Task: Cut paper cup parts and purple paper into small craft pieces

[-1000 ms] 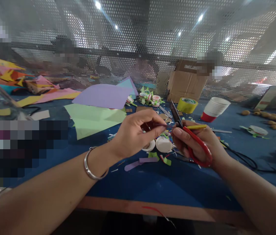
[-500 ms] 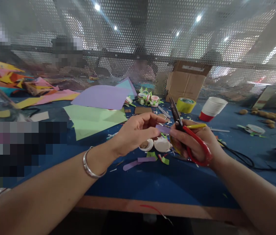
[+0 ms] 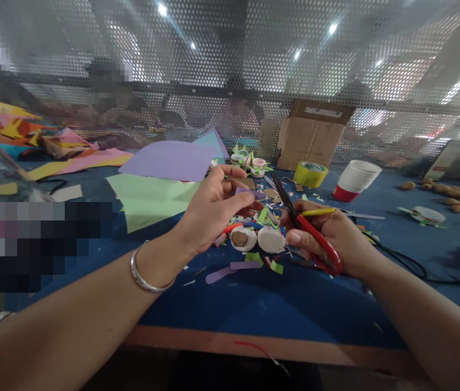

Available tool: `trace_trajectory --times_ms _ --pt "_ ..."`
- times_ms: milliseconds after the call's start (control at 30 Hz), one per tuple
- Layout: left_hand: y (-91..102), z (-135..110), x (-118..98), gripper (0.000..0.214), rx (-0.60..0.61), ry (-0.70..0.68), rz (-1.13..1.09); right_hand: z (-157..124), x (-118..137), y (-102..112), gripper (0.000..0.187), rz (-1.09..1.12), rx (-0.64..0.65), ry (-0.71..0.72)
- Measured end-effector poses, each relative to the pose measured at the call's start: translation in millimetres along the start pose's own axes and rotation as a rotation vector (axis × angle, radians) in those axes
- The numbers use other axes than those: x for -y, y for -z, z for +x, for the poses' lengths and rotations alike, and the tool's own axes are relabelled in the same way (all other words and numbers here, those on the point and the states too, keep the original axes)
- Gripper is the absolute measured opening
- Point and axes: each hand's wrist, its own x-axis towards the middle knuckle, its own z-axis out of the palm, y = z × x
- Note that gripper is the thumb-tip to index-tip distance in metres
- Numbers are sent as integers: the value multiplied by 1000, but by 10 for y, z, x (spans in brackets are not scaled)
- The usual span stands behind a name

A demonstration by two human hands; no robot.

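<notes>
My left hand (image 3: 213,209), with a silver bangle on its wrist, pinches a small purple paper strip (image 3: 249,192) between thumb and fingers. My right hand (image 3: 327,233) grips red-handled scissors (image 3: 307,228) whose dark blades point up and left toward the strip; a thin yellow strip (image 3: 318,212) lies across that hand's fingers. Both hands hover over the blue table (image 3: 262,304). Below them lie two white round discs (image 3: 256,239) and paper scraps, among them a purple strip (image 3: 233,270).
Green (image 3: 148,198) and purple (image 3: 168,160) paper sheets lie behind my left hand. Further back stand a cardboard box (image 3: 311,142), a yellow tape roll (image 3: 310,174) and stacked white cups (image 3: 354,180). A black cable (image 3: 413,269) runs right. A perforated metal screen (image 3: 230,65) closes the back.
My left hand has lifted and drawn left with the purple strip, away from the scissors. My right hand has dropped slightly and the scissors have tilted further left.
</notes>
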Motion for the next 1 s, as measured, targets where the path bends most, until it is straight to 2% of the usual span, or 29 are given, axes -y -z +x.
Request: trace_trajectory --times_ms 133,233,533,1000 --pt "4 1 -10 39 15 -50 -29 4 -60 58 37 -222 100 155" --pt "19 2 -7 41 39 -72 -14 7 -85 80 37 -329 150 131" --pt "28 -13 38 37 153 -36 16 -14 -67 66 34 -308 157 59" --pt "21 -18 28 36 149 -25 -1 -24 -44 16 33 -177 135 61"
